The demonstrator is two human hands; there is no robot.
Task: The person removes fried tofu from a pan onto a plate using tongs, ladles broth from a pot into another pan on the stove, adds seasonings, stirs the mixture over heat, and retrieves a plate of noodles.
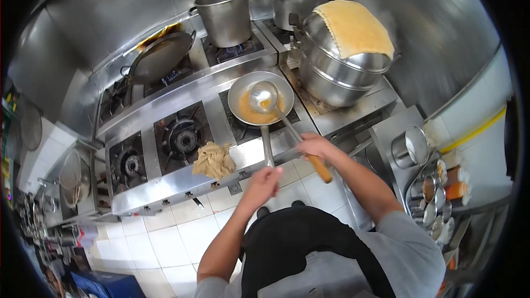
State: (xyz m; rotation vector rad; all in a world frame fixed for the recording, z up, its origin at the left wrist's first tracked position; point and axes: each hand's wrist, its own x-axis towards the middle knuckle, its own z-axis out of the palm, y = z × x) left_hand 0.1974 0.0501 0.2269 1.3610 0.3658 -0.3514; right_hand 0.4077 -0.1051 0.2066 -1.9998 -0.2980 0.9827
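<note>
A frying pan (236,99) sits on the front right burner, with orange-brown liquid (248,111) in it. My right hand (317,147) is wrapped round the ladle's handle near its wooden end (319,168). The bowl of the ladle (264,97) is over the pan's middle and holds a little of the liquid. At the end of the pan's metal handle (267,146) is my left hand (264,186), its fingers curled; whether they grip the handle cannot be made out. A crumpled tan cloth (214,161) lies on the stove's front edge, left of the handle.
Behind stand a wok (163,60), a tall pot (223,19) over a lit burner and another pot (295,3). At the right, a large lidded steamer (339,77) has a yellow cloth (356,27) on top. Containers with ladles (429,187) stand at the far right.
</note>
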